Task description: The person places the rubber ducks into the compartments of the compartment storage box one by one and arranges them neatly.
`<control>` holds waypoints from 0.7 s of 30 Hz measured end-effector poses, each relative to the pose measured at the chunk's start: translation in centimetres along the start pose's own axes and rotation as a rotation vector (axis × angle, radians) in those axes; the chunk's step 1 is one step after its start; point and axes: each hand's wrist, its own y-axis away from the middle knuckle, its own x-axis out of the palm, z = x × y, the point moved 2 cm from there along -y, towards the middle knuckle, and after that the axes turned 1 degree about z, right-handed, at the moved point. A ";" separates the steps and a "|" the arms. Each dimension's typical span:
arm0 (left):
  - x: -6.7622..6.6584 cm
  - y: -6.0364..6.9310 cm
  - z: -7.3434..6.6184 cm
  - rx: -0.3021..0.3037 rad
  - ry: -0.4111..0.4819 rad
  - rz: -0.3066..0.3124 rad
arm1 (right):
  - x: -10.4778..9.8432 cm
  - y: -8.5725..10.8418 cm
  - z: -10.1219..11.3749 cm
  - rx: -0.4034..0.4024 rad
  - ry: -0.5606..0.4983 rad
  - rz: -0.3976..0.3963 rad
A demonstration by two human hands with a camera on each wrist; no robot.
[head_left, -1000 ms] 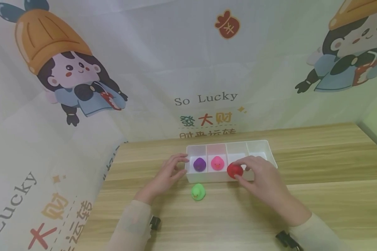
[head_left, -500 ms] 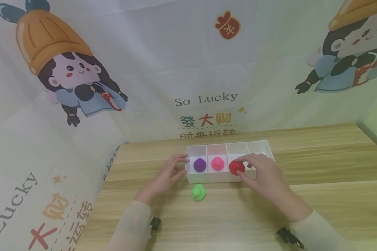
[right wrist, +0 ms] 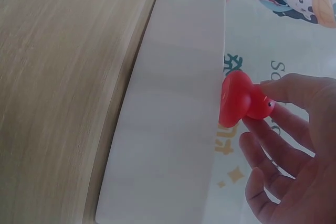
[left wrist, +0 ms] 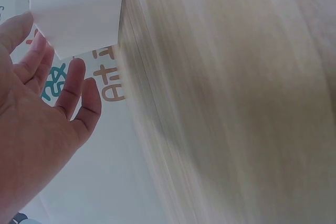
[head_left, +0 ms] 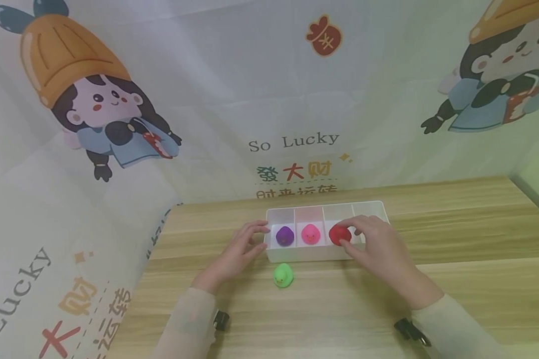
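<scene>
A white box (head_left: 301,255) split into several compartments stands on the table. My right hand (head_left: 377,249) pinches a red rubber duck (head_left: 340,235) between thumb and fingers over the third compartment from the left. In the right wrist view, the duck (right wrist: 237,99) is by its head in the fingers, base towards the box, at rim level. At the box's left end my left hand (head_left: 240,252) rests its thumb and fingertips against the wall, fingers loosely bent. A purple duck (head_left: 285,236) sits in the first compartment and a pink duck (head_left: 311,234) in the second.
A green rubber duck (head_left: 283,275) stands on the wooden table (head_left: 305,319) in front of the box. Behind and to the left hangs a printed white cloth (head_left: 215,99) with cartoon figures. The fourth compartment is partly hidden by the right hand.
My right hand has carried the red duck slightly away from me and to the right, from above the front wall to over the third compartment. The left hand stays put.
</scene>
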 end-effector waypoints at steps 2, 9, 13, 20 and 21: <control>0.0 0.0 0.0 -0.001 -0.002 -0.002 | 0.1 -0.1 -0.1 0.003 -0.001 0.003; 0.0 0.1 0.0 -0.010 -0.010 -0.007 | 0.3 -0.3 -0.5 0.018 0.002 0.024; 0.0 0.1 0.1 0.001 -0.008 -0.009 | 0.3 -0.5 -0.6 0.022 -0.017 0.033; 0.1 0.1 0.2 0.012 -0.001 -0.008 | 0.6 -0.8 -0.9 0.016 -0.046 0.040; 0.1 0.1 0.2 0.013 -0.003 -0.009 | 0.6 -0.8 -0.9 0.017 -0.051 0.043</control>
